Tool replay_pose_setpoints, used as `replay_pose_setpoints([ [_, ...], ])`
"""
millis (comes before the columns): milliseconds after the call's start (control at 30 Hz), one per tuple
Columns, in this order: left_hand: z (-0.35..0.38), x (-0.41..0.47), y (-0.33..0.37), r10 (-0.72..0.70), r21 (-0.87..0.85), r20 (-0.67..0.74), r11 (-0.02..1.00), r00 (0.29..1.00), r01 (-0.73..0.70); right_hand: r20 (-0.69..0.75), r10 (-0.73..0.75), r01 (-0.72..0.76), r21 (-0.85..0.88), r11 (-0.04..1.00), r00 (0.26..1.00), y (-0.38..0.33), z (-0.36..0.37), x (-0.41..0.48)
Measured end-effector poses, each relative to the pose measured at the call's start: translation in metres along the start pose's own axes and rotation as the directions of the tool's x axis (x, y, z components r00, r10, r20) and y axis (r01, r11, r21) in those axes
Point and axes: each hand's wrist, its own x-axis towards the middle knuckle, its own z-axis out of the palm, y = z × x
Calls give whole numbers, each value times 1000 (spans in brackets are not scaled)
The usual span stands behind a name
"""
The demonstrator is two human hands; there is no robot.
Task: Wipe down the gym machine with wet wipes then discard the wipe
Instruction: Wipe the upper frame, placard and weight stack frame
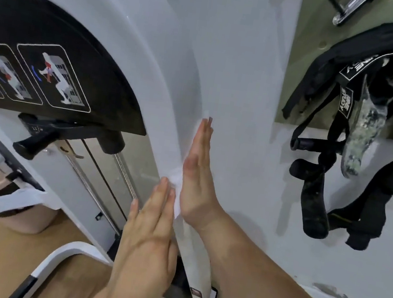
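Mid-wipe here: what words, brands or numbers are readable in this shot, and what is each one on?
Nothing reads with confidence.
Black placard: exercise pictures only; white letters at its left edge are cut off, unreadable.
Black straps: white lettering on two tags, turned and blurred, unreadable.
Dark label low on the white post: too small to read.

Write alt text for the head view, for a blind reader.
The right hand and left hand, fingers straight, press a white wet wipe onto a gym machine's white upright frame. Black diagram placard at left; black straps hang at right.
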Motion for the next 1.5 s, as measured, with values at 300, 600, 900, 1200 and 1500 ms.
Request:
replay_pose_setpoints([
  [300, 2, -14, -1, -121, -54, 216, 989, 969, 136, 125, 428, -436, 49, 899, 895, 88, 4, -65],
  [600, 15, -22, -13, -115, -124, 258, 981, 959, 151, -44, -19, 20, 12, 1000, 999, 50, 18, -42],
  [900, 79, -39, -25, -185, -99, 194, 973, 963, 207, 41, 344, -347, 118, 931, 938, 148, 16, -81],
  [1200, 146, -57, -38, -109, -143, -36, 984, 993, 103, 75, 45, -42, -41, 998, 996, 210, 20, -127],
  [1500, 231, -97, -81, -64, -127, -70, 990, 996, 54, 20, -158, 159, -34, 987, 987, 247, 31, -132],
])
